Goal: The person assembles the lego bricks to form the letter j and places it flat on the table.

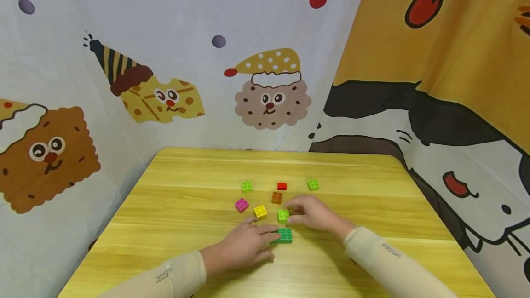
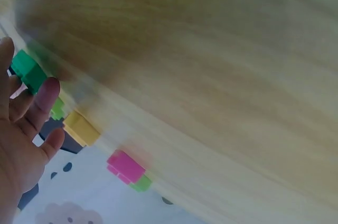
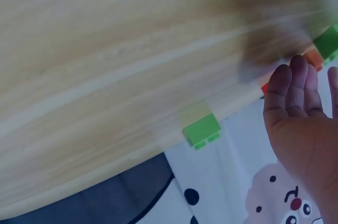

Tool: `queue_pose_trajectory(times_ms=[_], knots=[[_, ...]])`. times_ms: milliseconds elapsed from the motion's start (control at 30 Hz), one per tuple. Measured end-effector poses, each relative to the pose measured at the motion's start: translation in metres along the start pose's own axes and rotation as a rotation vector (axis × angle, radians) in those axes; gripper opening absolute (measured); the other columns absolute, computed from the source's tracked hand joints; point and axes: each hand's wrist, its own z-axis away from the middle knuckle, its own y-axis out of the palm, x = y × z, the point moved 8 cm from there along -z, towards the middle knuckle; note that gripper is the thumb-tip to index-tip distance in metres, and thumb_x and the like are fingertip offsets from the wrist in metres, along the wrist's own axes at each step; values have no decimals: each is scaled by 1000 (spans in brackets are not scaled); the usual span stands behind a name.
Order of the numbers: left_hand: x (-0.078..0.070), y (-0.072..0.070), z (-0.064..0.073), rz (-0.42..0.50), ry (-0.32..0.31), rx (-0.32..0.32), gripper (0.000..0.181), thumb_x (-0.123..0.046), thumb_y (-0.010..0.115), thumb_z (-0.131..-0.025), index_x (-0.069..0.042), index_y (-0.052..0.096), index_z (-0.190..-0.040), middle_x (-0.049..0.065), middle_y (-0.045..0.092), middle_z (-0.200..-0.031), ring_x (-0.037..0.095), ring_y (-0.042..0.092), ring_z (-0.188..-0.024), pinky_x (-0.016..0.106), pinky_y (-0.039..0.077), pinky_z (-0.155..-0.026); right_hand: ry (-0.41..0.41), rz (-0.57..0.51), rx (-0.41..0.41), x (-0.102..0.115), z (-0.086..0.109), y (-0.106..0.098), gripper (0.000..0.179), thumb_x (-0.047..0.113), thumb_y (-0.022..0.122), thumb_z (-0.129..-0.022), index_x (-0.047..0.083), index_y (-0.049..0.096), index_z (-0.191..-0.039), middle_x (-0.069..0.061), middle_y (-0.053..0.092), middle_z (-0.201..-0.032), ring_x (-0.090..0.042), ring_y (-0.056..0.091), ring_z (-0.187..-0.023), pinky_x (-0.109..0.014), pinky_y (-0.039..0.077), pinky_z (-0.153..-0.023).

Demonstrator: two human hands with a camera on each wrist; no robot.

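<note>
My left hand lies low over the table, its fingertips resting on the left part of a dark green building brick. In the left wrist view, the fingers are extended beside that dark green brick. Just beyond it sits a lime green brick. My right hand is at that brick's right side, fingers and thumb apart around its near corner. Whether they touch it I cannot tell. Nearest to these are a yellow brick and a brown-orange brick.
Farther back on the wooden table are a red brick and two more lime bricks, one left and one right. A magenta brick lies left of the yellow one. A printed curtain hangs behind the table.
</note>
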Motion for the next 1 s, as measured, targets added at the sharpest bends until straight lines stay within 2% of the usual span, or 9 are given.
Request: queue_pose_trajectory(times_ms=[200,367,533,600,767,867,1000], knots=[[5,-1,-2,57,-33,-24,47,-50,65,-104,-24,66,-144,-4,66,-150,13,64,-137,61,49,-114,23,27,-7,4,-1,5,33,29,84,-94,20,77,-125,3,78,-124,-15,73,-108,-34,61,-93],[18,0,-6,133,-81,-58,37,-42,71,-102,-25,73,-135,-3,72,-142,14,69,-130,51,53,-109,29,34,-32,4,0,7,29,26,83,-95,18,78,-122,0,79,-121,-17,75,-108,-35,62,-93],[44,0,-16,295,-159,-145,25,-27,79,-97,-18,81,-121,2,79,-126,18,76,-118,38,59,-103,41,69,-69,3,0,4,29,23,82,-96,12,77,-122,-5,80,-119,-20,76,-106,-39,63,-91],[55,1,-20,380,-200,-168,21,-22,81,-96,-15,83,-116,4,81,-121,18,78,-112,34,62,-96,68,81,-74,1,-1,2,29,24,81,-96,12,77,-123,-5,80,-118,-20,75,-105,-38,62,-90],[78,8,-29,573,-340,-163,15,-20,83,-95,-15,84,-109,0,82,-114,9,75,-100,22,60,-83,127,98,-83,-6,-4,-1,30,24,81,-97,12,74,-124,-4,78,-112,-18,72,-101,-39,61,-88],[83,9,-32,616,-375,-165,15,-21,85,-93,-15,85,-107,-1,83,-110,3,72,-91,18,58,-77,137,102,-93,-9,-6,-2,31,25,82,-95,13,73,-122,-3,78,-111,-17,72,-100,-41,61,-88],[83,8,-34,616,-366,-173,14,-20,86,-92,-14,85,-105,0,83,-106,-1,69,-83,18,57,-73,146,99,-100,-12,-5,-4,31,27,84,-94,15,73,-120,-2,78,-110,-16,72,-99,-41,61,-88]])
